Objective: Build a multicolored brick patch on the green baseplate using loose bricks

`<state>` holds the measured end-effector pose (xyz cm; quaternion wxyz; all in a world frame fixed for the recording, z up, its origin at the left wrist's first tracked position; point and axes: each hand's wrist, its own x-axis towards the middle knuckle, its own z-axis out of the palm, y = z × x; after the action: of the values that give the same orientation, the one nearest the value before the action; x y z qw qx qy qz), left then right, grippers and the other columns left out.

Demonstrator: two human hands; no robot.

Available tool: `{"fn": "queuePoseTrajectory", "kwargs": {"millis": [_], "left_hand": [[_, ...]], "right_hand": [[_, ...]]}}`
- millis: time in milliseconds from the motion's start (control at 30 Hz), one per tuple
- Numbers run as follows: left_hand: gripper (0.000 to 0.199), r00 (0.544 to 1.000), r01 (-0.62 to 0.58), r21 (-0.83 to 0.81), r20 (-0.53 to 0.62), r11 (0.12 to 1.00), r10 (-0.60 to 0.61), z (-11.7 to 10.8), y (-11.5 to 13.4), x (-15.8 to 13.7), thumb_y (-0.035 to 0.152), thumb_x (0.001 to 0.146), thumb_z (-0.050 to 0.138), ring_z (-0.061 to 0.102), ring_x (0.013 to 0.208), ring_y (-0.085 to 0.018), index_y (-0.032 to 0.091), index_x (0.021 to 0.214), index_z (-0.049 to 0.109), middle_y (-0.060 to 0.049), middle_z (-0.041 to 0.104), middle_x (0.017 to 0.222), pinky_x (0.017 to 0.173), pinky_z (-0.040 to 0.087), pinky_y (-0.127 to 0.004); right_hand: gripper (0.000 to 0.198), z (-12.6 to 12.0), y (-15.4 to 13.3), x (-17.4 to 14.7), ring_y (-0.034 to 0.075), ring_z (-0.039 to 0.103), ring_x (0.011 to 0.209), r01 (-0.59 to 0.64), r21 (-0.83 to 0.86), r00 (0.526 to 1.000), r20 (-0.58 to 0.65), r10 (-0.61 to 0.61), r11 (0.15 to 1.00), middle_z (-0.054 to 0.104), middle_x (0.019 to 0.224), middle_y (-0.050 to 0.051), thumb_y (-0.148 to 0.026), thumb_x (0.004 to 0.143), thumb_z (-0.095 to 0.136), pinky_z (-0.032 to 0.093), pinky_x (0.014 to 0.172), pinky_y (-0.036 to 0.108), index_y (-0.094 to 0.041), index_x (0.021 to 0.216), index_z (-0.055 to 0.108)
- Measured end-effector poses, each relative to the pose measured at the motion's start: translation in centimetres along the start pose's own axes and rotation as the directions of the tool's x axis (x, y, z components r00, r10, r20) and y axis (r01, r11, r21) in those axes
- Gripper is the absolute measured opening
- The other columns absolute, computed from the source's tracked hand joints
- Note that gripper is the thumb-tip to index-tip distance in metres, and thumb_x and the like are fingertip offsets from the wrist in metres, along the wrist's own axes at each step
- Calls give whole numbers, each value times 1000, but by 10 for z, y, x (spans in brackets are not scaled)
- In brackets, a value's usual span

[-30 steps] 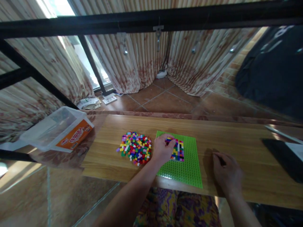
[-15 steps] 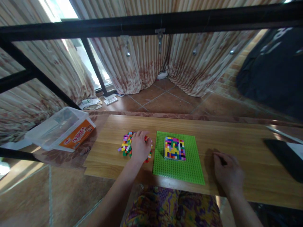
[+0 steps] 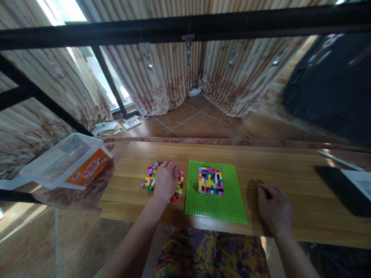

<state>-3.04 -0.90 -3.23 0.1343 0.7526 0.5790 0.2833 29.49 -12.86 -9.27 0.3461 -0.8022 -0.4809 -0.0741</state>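
My left hand (image 3: pixel 166 181) is over a pile of small toy building bricks (image 3: pixel 150 175) in many colours, on the left part of the wooden table. Its fingers bend down into the pile and their tips are hidden. To the right of the pile lies a green baseplate (image 3: pixel 216 210), bearing a roughly square block of tightly packed multicoloured bricks (image 3: pixel 211 181). My right hand (image 3: pixel 275 206) rests on the table right of the baseplate, fingers curled and thumb against forefinger. Whatever it may hold is too small or hidden to make out.
The wooden table (image 3: pixel 162 150) runs across the view. Left of it is a clear plastic bin (image 3: pixel 65 158) with an orange label. A black flat object (image 3: pixel 339 189) with white paper lies at the right. A black metal bar (image 3: pixel 116 34) crosses above, before striped curtains (image 3: pixel 162 77).
The whole view has shifted slightly, so things sit further left. My left hand stays over the brick pile with a small shift; my right hand keeps its curled pose.
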Motion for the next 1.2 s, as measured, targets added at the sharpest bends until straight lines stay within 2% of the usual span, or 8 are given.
{"fn": "queuePoseTrajectory", "kwargs": {"millis": [67,133,233,300,367,467,667,1200], "left_hand": [[23,992,110,-221,-34,969,-120,-1,-1,-4,15,87,49,61,83,-20,17,93,70,-7,69,89,78,46,-32],[19,960,254,-460,15,851,-279,-3,-1,-8,19,86,52,58,69,-16,17,88,71,-3,66,74,66,45,-27],[18,858,452,-745,211,491,-469,-11,4,-12,27,84,59,48,51,-9,16,74,68,3,54,56,50,37,-20],[16,783,516,-831,358,210,-508,-20,9,-13,26,80,65,47,49,-6,14,69,65,4,55,57,48,38,-17],[11,723,555,-832,489,-12,-488,-29,13,-14,21,77,69,51,51,-5,13,71,65,2,60,62,51,44,-16],[2,666,596,-783,605,-177,-436,-37,15,-16,12,80,66,56,53,-5,11,78,67,0,62,64,53,49,-16],[13,662,599,-761,645,-249,-382,-38,11,-19,3,84,57,64,60,-8,10,85,68,-3,68,69,59,55,-18],[16,721,587,-802,581,-112,-377,-37,12,-23,16,70,74,66,62,-10,14,83,65,-3,71,75,59,55,-20]], "right_hand": [[32,0,1,0,24,63,83,1,4,1000,2,-1,1000,69,91,12,-39,83,49,49,71,36,-16,85,71],[31,0,1,0,24,63,84,6,2,1000,4,-6,1000,69,90,11,-39,84,49,49,73,36,-17,85,71],[30,0,1,0,25,62,86,9,0,1000,0,-9,1000,68,91,11,-38,84,50,49,75,37,-17,86,71],[30,0,2,-1,25,62,86,5,-4,1000,4,-5,1000,69,92,11,-38,84,49,49,76,38,-17,86,71],[31,0,2,-1,25,63,85,-4,-8,1000,7,4,1000,69,92,12,-39,84,49,49,75,38,-17,85,71],[32,1,2,-1,25,63,84,-11,0,1000,1,11,1000,69,92,11,-40,84,49,49,75,37,-17,85,71],[31,1,1,0,24,63,84,6,3,1000,-11,-6,1000,69,90,11,-39,84,49,49,75,37,-17,84,71],[31,1,0,0,24,62,84,-4,14,1000,-20,4,1000,68,90,11,-39,83,49,49,74,37,-17,83,71]]}}
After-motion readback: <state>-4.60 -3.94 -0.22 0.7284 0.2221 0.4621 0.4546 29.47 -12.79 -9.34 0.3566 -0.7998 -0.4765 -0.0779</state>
